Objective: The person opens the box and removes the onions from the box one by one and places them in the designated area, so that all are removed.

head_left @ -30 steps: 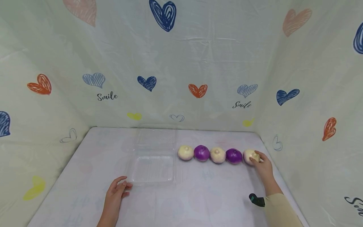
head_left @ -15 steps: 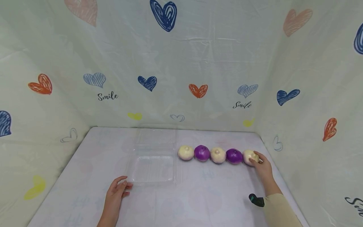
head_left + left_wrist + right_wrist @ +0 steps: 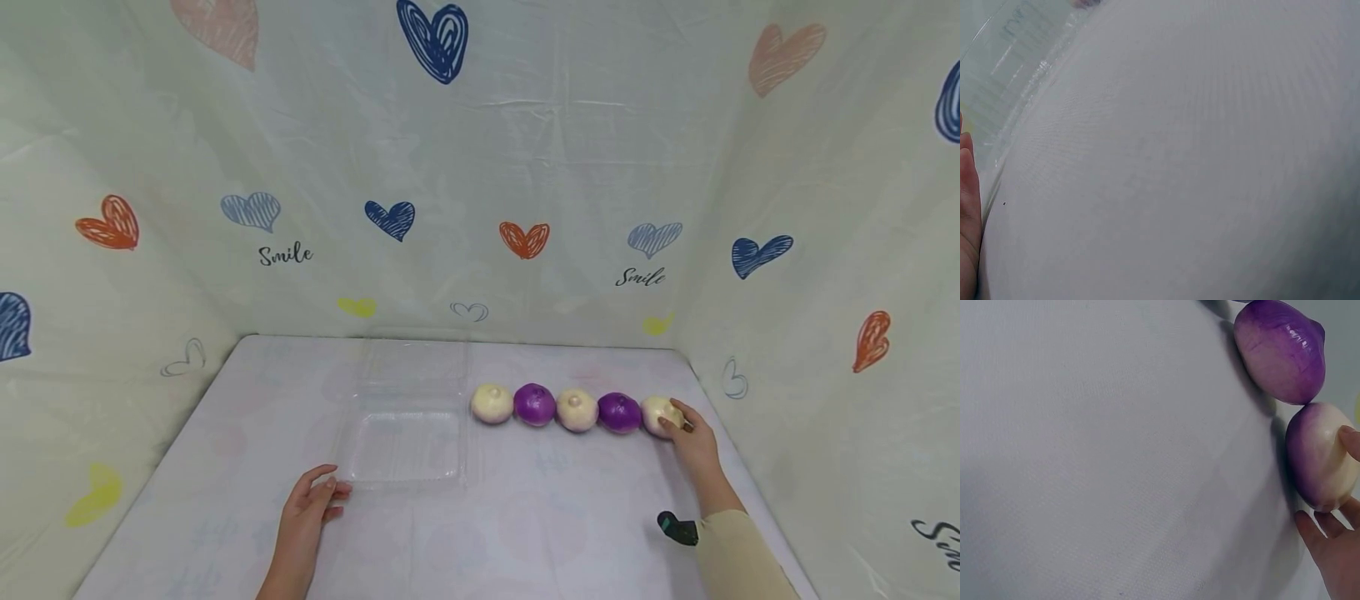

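Note:
Five-part rows aside, several glossy purple-and-white turnips line up on the table in the head view, their pale and purple sides alternately facing up. My right hand [image 3: 697,442] grips the rightmost turnip [image 3: 657,415], thumb on its near side and fingers round its right end. That turnip [image 3: 1319,456], purple below and cream above, sits against the purple-topped turnip [image 3: 1282,353] in the right wrist view. My left hand [image 3: 303,512] rests with relaxed fingers at the near left corner of a clear plastic box [image 3: 405,483]. The left wrist view shows only part of this hand [image 3: 969,206].
The clear box's lid [image 3: 411,367] lies folded back toward the rear wall. Left of the gripped turnip, another cream-topped turnip [image 3: 577,410] and its neighbours reach toward the box. A heart-patterned curtain [image 3: 570,167] encloses the white table [image 3: 510,533].
My right hand has shifted very slightly left with the end turnip, bringing it closer against its neighbour. The left hand stays in place at the box corner.

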`<action>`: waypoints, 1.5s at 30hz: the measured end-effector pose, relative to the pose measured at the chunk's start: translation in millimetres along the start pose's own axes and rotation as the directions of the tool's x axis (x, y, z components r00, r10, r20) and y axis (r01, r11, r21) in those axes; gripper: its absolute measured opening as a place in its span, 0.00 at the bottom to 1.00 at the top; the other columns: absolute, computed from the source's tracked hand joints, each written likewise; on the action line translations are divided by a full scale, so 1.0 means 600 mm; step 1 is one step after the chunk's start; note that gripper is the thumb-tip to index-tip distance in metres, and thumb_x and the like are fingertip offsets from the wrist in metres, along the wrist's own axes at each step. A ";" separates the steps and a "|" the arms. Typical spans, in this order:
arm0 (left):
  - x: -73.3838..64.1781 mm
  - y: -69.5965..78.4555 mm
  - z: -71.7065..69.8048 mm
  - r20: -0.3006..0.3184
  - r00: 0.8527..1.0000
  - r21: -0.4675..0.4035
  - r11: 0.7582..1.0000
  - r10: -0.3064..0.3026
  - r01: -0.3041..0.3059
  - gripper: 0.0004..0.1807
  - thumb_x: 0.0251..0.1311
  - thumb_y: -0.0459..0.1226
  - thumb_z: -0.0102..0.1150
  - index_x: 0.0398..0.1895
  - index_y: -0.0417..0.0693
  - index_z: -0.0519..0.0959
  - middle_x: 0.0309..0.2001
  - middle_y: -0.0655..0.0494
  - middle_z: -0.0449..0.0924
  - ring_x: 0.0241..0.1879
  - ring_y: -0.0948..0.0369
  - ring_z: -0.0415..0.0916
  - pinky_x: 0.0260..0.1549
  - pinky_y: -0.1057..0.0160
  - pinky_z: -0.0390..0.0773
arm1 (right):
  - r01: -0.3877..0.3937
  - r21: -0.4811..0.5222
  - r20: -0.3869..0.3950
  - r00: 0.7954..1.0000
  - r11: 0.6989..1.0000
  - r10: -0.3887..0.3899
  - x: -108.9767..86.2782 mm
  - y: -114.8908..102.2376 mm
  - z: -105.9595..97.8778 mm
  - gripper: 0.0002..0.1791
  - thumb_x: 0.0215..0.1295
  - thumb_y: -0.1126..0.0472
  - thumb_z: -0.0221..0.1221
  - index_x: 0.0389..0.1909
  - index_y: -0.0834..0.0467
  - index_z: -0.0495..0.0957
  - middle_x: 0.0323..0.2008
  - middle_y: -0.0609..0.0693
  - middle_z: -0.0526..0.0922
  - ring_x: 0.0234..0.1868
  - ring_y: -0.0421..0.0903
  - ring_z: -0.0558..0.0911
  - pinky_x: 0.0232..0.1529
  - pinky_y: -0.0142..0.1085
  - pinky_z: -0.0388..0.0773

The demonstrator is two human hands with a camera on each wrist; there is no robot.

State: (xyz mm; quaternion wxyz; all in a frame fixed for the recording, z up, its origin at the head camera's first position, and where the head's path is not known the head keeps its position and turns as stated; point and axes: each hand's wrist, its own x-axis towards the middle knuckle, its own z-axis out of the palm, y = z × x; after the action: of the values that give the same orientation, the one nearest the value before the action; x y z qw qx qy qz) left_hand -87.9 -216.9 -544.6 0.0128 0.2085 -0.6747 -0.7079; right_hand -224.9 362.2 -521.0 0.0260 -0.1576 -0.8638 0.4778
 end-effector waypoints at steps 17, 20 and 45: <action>0.000 0.001 0.003 0.007 1.000 0.006 1.000 -0.025 0.025 0.20 0.75 0.42 0.45 0.65 0.45 0.64 0.36 0.64 0.82 0.41 0.67 0.77 0.40 0.68 0.76 | 0.031 -0.059 0.049 0.998 0.998 -0.028 -0.004 -0.006 -0.009 0.32 0.72 0.57 0.55 0.71 0.65 0.57 0.72 0.69 0.52 0.70 0.69 0.52 0.67 0.59 0.51; 0.002 0.002 0.004 0.011 0.999 0.014 0.999 -0.035 0.035 0.19 0.75 0.42 0.45 0.65 0.46 0.64 0.38 0.62 0.82 0.42 0.66 0.77 0.40 0.68 0.76 | 0.036 -0.064 0.055 0.998 0.997 -0.033 -0.004 -0.009 -0.010 0.32 0.72 0.57 0.55 0.71 0.65 0.57 0.72 0.69 0.53 0.70 0.69 0.52 0.67 0.59 0.51; -0.006 0.024 -0.020 0.153 0.988 0.194 0.981 -0.014 -0.016 0.27 0.73 0.33 0.45 0.72 0.48 0.55 0.45 0.46 0.80 0.41 0.60 0.76 0.38 0.62 0.78 | 0.309 -0.073 0.043 0.951 0.948 -0.307 -0.005 -0.060 -0.002 0.26 0.68 0.64 0.58 0.65 0.69 0.66 0.68 0.73 0.56 0.69 0.71 0.53 0.62 0.66 0.55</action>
State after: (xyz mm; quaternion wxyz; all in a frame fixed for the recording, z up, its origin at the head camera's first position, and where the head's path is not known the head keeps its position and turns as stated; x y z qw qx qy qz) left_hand -84.8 -228.7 -529.8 -0.0593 0.1536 -0.7397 -0.6525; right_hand -230.5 344.2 -490.1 0.0805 -0.0144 -0.8962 0.4361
